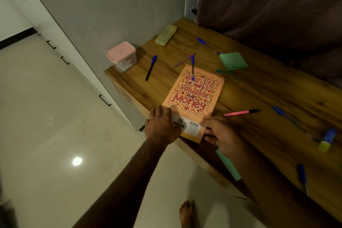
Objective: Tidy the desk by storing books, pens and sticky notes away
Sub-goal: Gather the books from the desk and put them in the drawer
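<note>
**Both hands on the orange book**

The orange book (194,96) lies at the desk's (268,98) near edge (a blue pen (192,66) rests across its far end). Left hand (162,126) presses its near-left corner, fingers together; right hand (220,135) pinches the near-right corner.

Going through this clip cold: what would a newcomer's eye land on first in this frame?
Most likely the orange book with bold red lettering, lying at the near edge of the wooden desk, a blue pen resting across its far end. Both hands meet at its near end: the left hand lies on the corner, the right hand pinches the edge. Around it lie scattered pens and green sticky notes.
</note>
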`<state>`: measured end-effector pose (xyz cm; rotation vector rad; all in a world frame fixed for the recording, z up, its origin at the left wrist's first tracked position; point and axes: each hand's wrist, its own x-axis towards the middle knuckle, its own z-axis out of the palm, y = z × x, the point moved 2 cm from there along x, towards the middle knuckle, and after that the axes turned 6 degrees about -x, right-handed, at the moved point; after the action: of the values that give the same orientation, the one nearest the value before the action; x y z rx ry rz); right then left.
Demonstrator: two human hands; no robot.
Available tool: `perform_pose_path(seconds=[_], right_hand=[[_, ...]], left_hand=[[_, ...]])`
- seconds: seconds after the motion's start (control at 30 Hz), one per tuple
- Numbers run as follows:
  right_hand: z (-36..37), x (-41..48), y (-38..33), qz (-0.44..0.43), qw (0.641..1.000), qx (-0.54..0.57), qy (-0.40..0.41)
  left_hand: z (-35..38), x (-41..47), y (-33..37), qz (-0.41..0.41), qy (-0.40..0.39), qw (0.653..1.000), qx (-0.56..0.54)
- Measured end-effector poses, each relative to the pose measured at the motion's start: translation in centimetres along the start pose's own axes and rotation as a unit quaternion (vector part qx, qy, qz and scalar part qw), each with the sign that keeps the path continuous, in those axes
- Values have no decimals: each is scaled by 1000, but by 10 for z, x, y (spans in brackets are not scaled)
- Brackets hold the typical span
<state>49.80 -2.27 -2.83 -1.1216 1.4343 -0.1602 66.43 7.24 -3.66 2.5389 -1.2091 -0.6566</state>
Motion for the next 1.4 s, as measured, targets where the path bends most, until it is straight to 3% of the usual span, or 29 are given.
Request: perform_pose_path(seconds=[0.1, 0.2, 0.43, 0.57, 0.8, 0.93, 1.03, 1.17, 1.23, 1.3, 1.4], right_hand=[[-3, -1, 0, 22, 997, 78, 1], [-1, -2, -3, 28, 987, 152, -51], [9, -8, -15, -18, 991, 121, -55], [0, -24, -33, -67, 987, 137, -51], [-19, -60, -58, -158, 978, 130, -38], [-30, -74, -62, -194, 974, 111, -43], [-43, -77, -57, -204, 973, 102, -22], [-64, -72, -43, -216, 969, 108, 47], [-73, -68, -34, -213, 966, 100, 106], [-84, -64, -26, -194, 964, 117, 141], [-99, -65, -15, -152, 967, 186, 86]], left_hand=[[-3, 1, -2, 8, -8, 1000, -9], [-6, 2, -4, 7, -19, 999, -26], [-11, -7, 1, 59, -44, 997, -31], [-15, -28, 19, 113, 24, 992, 49], [-31, -50, 56, 196, 113, 974, 17], [-36, -61, 71, 188, 159, 960, -134], [-38, -64, 78, 116, 127, 914, -367], [-41, -77, 99, -1, 33, 787, -616], [-37, -81, 107, -27, 6, 738, -674], [-33, -85, 112, -33, -2, 710, -703], [-23, -91, 122, -12, -39, 668, -743]])
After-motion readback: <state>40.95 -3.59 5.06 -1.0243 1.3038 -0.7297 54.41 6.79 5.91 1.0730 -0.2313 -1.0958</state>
